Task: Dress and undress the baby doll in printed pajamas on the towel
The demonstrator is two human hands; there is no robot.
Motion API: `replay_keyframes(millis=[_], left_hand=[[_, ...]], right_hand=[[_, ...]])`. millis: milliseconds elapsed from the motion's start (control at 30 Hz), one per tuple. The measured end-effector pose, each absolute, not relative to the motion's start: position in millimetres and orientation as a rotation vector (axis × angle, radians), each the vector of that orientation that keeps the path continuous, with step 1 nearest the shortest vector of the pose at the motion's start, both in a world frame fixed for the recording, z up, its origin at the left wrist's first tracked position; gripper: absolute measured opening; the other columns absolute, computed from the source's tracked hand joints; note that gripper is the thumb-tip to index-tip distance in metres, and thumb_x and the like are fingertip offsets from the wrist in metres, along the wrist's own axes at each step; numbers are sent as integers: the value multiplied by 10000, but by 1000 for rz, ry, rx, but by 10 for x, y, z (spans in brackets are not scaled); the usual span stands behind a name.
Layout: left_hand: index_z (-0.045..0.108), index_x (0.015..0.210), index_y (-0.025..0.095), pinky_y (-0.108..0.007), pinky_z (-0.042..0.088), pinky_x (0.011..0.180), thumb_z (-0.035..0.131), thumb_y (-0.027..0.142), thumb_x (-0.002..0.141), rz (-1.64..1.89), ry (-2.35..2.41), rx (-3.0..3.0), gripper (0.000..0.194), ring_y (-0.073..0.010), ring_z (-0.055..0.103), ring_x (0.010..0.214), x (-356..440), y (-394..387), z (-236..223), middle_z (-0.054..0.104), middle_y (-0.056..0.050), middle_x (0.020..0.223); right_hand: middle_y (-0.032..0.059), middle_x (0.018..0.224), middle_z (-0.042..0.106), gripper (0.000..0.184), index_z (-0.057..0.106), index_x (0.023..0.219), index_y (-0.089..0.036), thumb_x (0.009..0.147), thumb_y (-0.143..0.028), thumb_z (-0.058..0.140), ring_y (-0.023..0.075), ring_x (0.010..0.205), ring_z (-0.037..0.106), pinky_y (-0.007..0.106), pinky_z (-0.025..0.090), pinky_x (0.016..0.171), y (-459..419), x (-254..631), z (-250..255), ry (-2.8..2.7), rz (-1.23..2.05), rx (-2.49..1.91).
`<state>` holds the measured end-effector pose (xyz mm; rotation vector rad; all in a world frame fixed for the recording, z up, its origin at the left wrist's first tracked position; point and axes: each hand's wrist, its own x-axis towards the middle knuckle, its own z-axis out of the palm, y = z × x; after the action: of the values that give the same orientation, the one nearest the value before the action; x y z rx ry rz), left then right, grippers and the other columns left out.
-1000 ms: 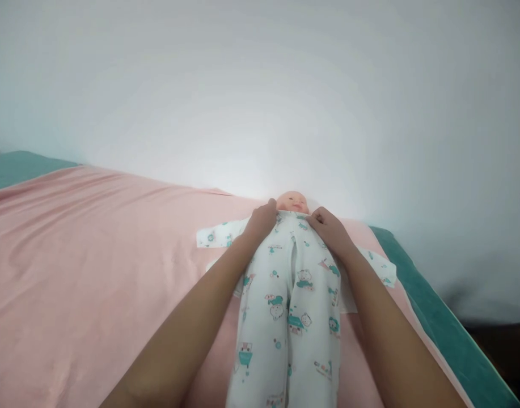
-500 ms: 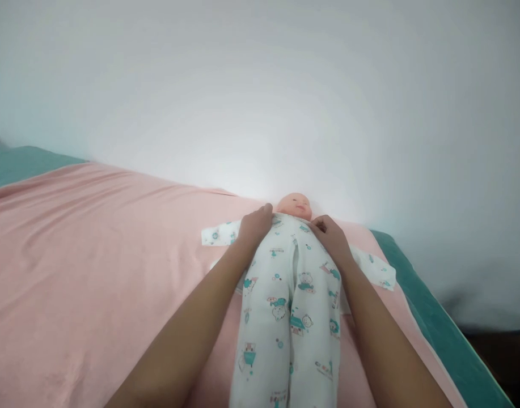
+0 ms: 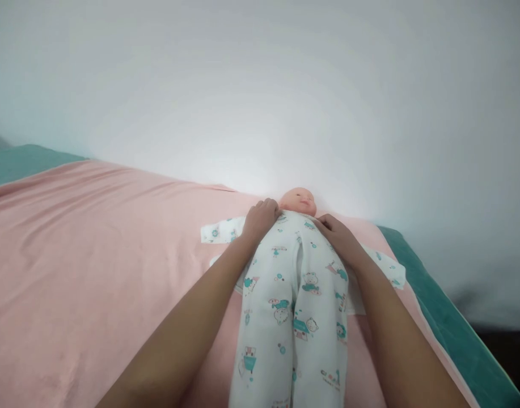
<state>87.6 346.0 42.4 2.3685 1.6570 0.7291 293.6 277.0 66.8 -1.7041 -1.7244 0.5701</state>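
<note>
A doll (image 3: 300,201) lies on its back with its head by the wall. White baby pants (image 3: 280,294) printed with teal animals are spread over its body, the top edge just below the chin. My left hand (image 3: 263,218) is closed on the pants' upper left edge. At the upper right edge, the curled fingers of my right hand (image 3: 334,229) grip the same pants. From beneath stick out a matching left sleeve (image 3: 219,231) and right sleeve (image 3: 389,266) of a baby top. Most of the doll's body is hidden, as are some fingertips.
A pink sheet (image 3: 93,283) with creases on its left covers the bed. Teal bedding (image 3: 442,300) shows along the right edge and at the far left. A plain pale wall (image 3: 260,102) rises directly behind the doll. A dark area lies beyond the bed at lower right.
Both hands stay at the pants' top edge. My left fingers have shifted slightly inward over it; my right hand has turned flatter. The view has moved a little.
</note>
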Motion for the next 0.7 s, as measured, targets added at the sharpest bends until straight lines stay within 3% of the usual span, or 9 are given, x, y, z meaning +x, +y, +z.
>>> replay_keyframes(millis=[133, 333, 500, 700], left_hand=[[483, 963, 202, -323, 395, 712, 366, 346, 959, 667, 1629, 2287, 185, -250, 596, 812, 904, 3442, 491, 636, -90, 884], [466, 1025, 178, -326, 402, 740, 373, 360, 956, 598, 1677, 2303, 216, -268, 625, 805, 928, 3447, 544, 646, -106, 793], [483, 975, 216, -312, 413, 697, 367, 353, 948, 562, 1637, 2336, 182, -227, 609, 778, 922, 3420, 540, 656, -73, 863], [570, 902, 219, -305, 440, 752, 415, 320, 907, 733, 1462, 2306, 185, -201, 579, 911, 755, 3331, 553, 650, -47, 983]], right_hand=[[-16, 706, 572, 313, 468, 739, -236, 864, -523, 467, 175, 677, 488, 289, 353, 633, 2783, 2961, 648, -1749, 465, -1726], [-21, 641, 511, 245, 401, 703, -240, 849, -428, 462, 169, 634, 454, 285, 319, 604, 2867, 2987, 544, -1651, 299, -1745], [-22, 648, 540, 255, 447, 676, -228, 821, -428, 510, 160, 656, 469, 283, 337, 631, 2863, 2969, 531, -1614, 367, -1712], [8, 770, 640, 172, 561, 773, -206, 793, -376, 545, 163, 726, 542, 285, 387, 671, 2793, 2936, 584, -1513, 494, -1621]])
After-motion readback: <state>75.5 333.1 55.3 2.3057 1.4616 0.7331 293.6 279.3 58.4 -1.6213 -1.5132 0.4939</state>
